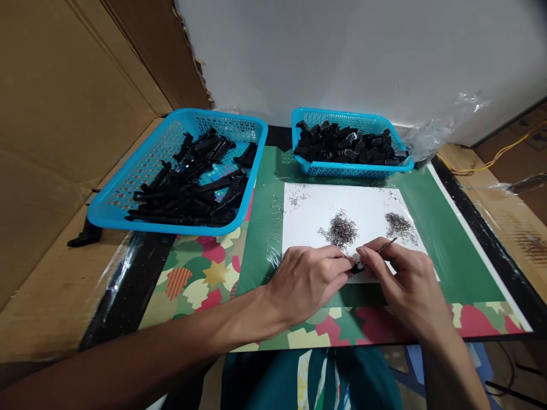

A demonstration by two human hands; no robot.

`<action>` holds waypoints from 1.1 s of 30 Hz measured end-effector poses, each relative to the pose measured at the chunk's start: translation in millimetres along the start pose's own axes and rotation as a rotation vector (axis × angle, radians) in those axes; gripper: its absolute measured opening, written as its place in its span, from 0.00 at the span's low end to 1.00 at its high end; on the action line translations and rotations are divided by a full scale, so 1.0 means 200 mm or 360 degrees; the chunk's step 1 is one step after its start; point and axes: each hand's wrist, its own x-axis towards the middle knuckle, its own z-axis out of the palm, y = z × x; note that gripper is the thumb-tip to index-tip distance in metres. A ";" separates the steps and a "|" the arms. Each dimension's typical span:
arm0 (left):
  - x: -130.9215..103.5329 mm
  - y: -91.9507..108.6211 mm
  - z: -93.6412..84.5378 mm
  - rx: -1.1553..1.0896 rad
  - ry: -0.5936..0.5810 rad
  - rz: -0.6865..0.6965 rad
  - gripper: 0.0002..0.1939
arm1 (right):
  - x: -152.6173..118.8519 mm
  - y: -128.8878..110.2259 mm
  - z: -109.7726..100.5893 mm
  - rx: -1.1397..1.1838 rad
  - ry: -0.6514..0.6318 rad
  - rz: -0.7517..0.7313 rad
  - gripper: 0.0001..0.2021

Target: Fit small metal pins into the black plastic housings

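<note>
My left hand (310, 276) is closed on a small black plastic part (357, 267), most of it hidden by the fingers. Close beside it, my right hand (397, 270) pinches a thin dark metal pick (388, 244), whose rear end sticks out over the fingers. The two hands meet above the near edge of a white sheet (307, 228). Just beyond them lies a heap of tiny metal springs or clips (343, 229). A smaller pile of similar pieces (397, 225) sits to the right.
A large blue basket (106, 210) at the left holds long black plastic parts. Another blue basket (354, 169) at the back holds short black pieces. Clear plastic wrap (440, 125) lies beside it. Cardboard (55, 142) stands at the left, a wall (342, 57) behind.
</note>
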 end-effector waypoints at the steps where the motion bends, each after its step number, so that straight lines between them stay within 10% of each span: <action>1: 0.00 0.00 0.00 -0.0011 0.0000 -0.0008 0.03 | 0.00 0.00 0.00 -0.0011 0.0001 -0.0014 0.13; 12: 0.01 -0.01 -0.03 -0.0248 0.0059 -0.0119 0.07 | -0.03 0.03 0.07 0.0236 0.0040 -0.0005 0.14; 19: 0.00 -0.02 -0.03 -0.0417 0.0186 -0.0319 0.09 | -0.09 0.19 0.00 0.0717 0.0933 0.0397 0.27; 23: 0.03 -0.01 -0.09 -0.0360 0.0220 -0.0408 0.08 | -0.16 0.32 -0.05 0.0807 0.0611 0.0572 0.30; 27: 0.20 -0.06 -0.29 -0.0069 0.0376 -0.0277 0.10 | -0.20 0.41 0.01 0.0724 0.0257 0.0482 0.30; 33: 0.76 -0.17 -0.64 0.0546 0.0553 -0.0355 0.11 | -0.17 0.44 0.09 0.0610 0.0355 0.0319 0.30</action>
